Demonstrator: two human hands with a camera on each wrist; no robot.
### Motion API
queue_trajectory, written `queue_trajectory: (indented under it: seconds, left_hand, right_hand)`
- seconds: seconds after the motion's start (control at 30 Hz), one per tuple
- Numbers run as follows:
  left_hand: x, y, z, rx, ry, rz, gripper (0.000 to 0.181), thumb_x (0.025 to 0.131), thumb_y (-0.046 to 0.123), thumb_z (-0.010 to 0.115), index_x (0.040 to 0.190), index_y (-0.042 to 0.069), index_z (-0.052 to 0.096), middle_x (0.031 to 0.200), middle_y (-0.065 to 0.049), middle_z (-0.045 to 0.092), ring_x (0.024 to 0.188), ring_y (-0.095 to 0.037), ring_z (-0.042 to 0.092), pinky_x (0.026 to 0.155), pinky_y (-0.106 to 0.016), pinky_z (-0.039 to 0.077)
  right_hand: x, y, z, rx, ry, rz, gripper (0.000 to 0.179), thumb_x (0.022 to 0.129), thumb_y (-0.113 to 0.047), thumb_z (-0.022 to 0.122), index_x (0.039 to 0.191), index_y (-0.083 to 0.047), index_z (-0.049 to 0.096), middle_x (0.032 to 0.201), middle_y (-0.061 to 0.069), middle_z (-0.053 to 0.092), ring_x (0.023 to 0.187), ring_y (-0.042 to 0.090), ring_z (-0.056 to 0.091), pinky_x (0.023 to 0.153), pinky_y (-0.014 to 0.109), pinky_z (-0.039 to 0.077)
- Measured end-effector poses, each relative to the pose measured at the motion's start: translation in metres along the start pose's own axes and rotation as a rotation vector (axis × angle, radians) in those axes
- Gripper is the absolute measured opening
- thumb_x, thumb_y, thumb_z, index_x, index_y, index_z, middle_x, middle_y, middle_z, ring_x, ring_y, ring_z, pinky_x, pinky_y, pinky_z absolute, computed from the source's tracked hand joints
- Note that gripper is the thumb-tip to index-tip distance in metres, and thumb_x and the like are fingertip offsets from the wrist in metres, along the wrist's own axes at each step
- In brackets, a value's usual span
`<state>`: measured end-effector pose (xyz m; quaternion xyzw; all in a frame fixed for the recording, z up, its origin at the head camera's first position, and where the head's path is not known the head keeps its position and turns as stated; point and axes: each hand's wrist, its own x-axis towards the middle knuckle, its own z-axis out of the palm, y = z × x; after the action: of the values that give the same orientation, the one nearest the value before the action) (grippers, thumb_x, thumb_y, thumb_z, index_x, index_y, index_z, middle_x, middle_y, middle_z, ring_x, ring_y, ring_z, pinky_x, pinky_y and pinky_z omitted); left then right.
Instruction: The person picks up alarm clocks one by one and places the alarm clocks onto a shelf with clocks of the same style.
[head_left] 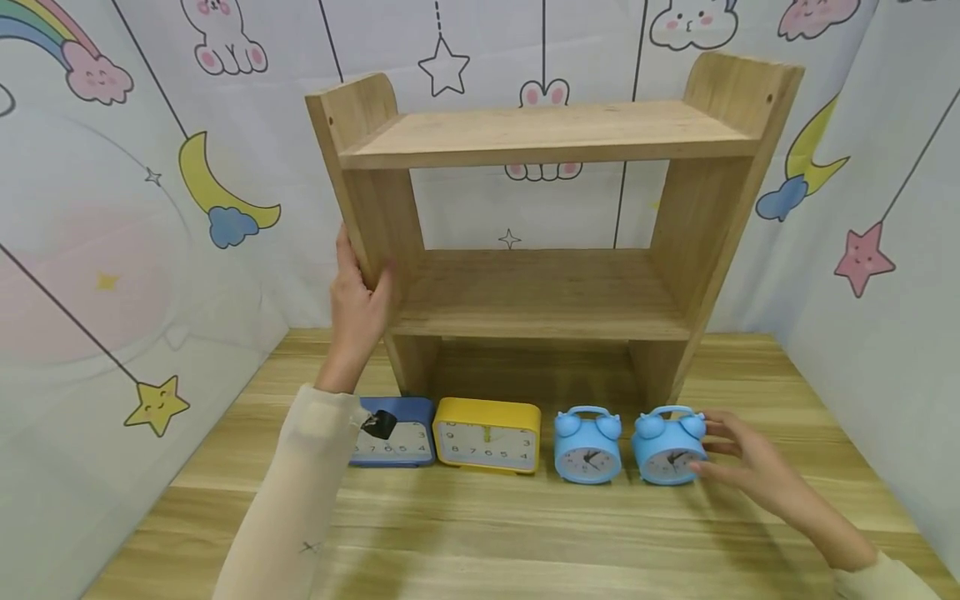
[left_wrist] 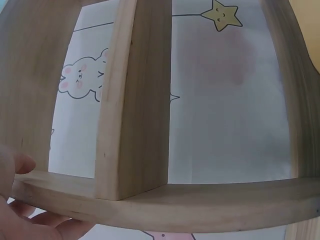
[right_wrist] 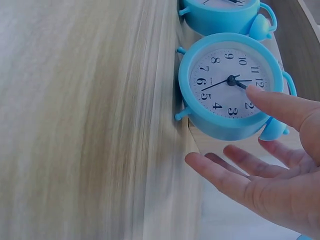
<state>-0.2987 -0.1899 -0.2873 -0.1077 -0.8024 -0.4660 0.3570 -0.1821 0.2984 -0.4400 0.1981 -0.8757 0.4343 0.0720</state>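
My left hand [head_left: 358, 297] grips the left side panel of a wooden shelf [head_left: 547, 325], thumb inside and fingers outside. In the left wrist view, my left hand [left_wrist: 25, 210] holds the panel's edge at the lower left. My right hand [head_left: 750, 462] is at the right side of the rightmost light blue twin-bell alarm clock [head_left: 670, 446]. The right wrist view shows the thumb overlapping that clock's face [right_wrist: 215, 95], with the other fingers spread loosely beside it. A matching light blue alarm clock [head_left: 587, 446] stands just to its left.
A yellow rectangular clock [head_left: 487, 436] and a blue rectangular clock [head_left: 408, 442] stand left of the round ones, before the shelf's foot. My left sleeve partly hides the blue one. All stand on a wood-grain table [head_left: 510, 533]. Printed fabric walls [head_left: 112, 333] enclose the back and sides.
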Motion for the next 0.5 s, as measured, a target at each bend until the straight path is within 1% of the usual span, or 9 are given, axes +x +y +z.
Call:
queue_trajectory:
  seconds: [0.03,0.1,0.17,0.23,0.3,0.4,0.5]
  left_hand:
    - [0.0007,-0.0006,0.0,0.008,-0.002,-0.003,0.067,0.1,0.021,0.055,0.158,0.024,0.021,0.138,-0.026,0.052,0.118,-0.039,0.057,0.093,-0.057,0.047]
    - [0.0017,-0.0024,-0.0001,0.017,-0.014,-0.012,0.066,0.101,0.022,0.053,0.158,0.022,0.02,0.136,-0.028,0.052,0.116,-0.04,0.057,0.093,-0.057,0.047]
    - [0.002,-0.0035,-0.0004,0.023,-0.027,-0.014,0.064,0.102,0.022,0.052,0.158,0.02,0.02,0.134,-0.029,0.053,0.115,-0.042,0.058,0.092,-0.057,0.047]
    - [0.002,-0.0046,-0.0008,0.028,-0.037,-0.015,0.064,0.103,0.023,0.051,0.158,0.02,0.019,0.134,-0.03,0.053,0.114,-0.043,0.059,0.091,-0.057,0.048]
    - [0.002,-0.0051,-0.001,0.029,-0.046,-0.018,0.064,0.103,0.024,0.05,0.158,0.02,0.018,0.133,-0.031,0.053,0.113,-0.043,0.059,0.09,-0.057,0.049]
    - [0.0018,-0.0054,-0.0013,0.024,-0.058,-0.022,0.064,0.104,0.025,0.049,0.159,0.021,0.016,0.134,-0.031,0.052,0.113,-0.042,0.059,0.089,-0.056,0.049]
    - [0.0017,-0.0054,-0.0014,0.019,-0.065,-0.025,0.065,0.104,0.025,0.049,0.159,0.02,0.015,0.134,-0.031,0.052,0.113,-0.042,0.059,0.089,-0.056,0.05]
  right_hand:
    - [0.0006,0.0004,0.0,0.007,-0.006,0.017,0.065,0.08,0.005,0.079,0.133,0.017,0.044,0.118,0.039,0.057,0.096,0.024,0.067,0.074,0.032,0.057]
    - [0.0015,0.0008,-0.0002,0.024,-0.022,0.059,0.063,0.082,0.002,0.078,0.132,0.017,0.044,0.118,0.037,0.058,0.097,0.019,0.066,0.076,0.03,0.056]
    - [0.002,0.001,-0.0007,0.052,-0.042,0.099,0.061,0.085,-0.001,0.077,0.133,0.017,0.044,0.12,0.035,0.057,0.1,0.022,0.066,0.077,0.028,0.055]
    - [0.0024,0.0009,-0.0017,0.089,-0.059,0.142,0.06,0.087,-0.003,0.075,0.134,0.017,0.043,0.123,0.033,0.057,0.102,0.021,0.064,0.078,0.026,0.053]
    - [0.0026,0.0008,-0.0028,0.13,-0.073,0.175,0.059,0.089,-0.005,0.074,0.135,0.016,0.043,0.124,0.032,0.057,0.103,0.014,0.063,0.079,0.025,0.053]
    - [0.0033,0.0016,-0.0048,0.186,-0.087,0.203,0.056,0.09,-0.006,0.073,0.134,0.014,0.044,0.125,0.03,0.057,0.101,0.001,0.059,0.079,0.026,0.053]
    - [0.0043,0.0038,-0.0061,0.229,-0.096,0.212,0.053,0.091,-0.005,0.071,0.132,0.014,0.045,0.124,0.026,0.058,0.1,-0.003,0.058,0.08,0.027,0.053]
